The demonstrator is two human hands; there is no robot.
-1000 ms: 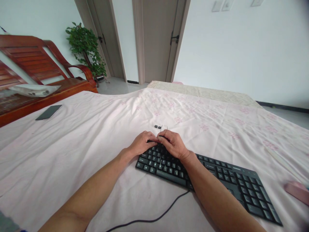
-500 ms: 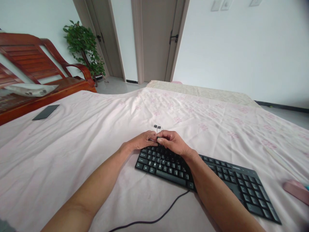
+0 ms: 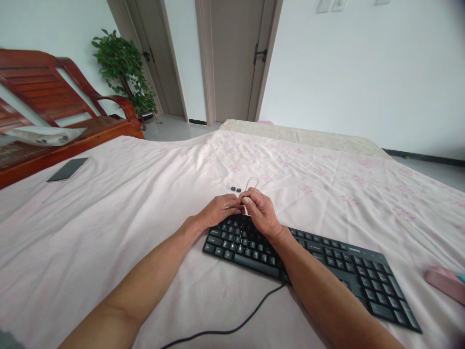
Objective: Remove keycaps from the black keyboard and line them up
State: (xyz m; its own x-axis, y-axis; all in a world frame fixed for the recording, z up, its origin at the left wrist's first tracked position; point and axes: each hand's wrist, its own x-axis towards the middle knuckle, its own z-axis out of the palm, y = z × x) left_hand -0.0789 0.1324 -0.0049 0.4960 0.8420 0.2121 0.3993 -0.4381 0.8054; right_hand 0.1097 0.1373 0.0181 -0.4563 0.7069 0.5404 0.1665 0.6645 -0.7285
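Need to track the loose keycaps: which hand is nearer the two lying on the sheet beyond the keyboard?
Right. The right hand sits just below the loose keycaps, holding the wire puller; the left hand lies lower-left, slightly farther.

Matt plastic keyboard; thin wire puller; soft cloth sheet.

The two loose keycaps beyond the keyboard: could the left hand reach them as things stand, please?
Probably yes. The keycaps lie on bare sheet just past the left hand, with nothing between; the wire puller stands beside them in the right hand.
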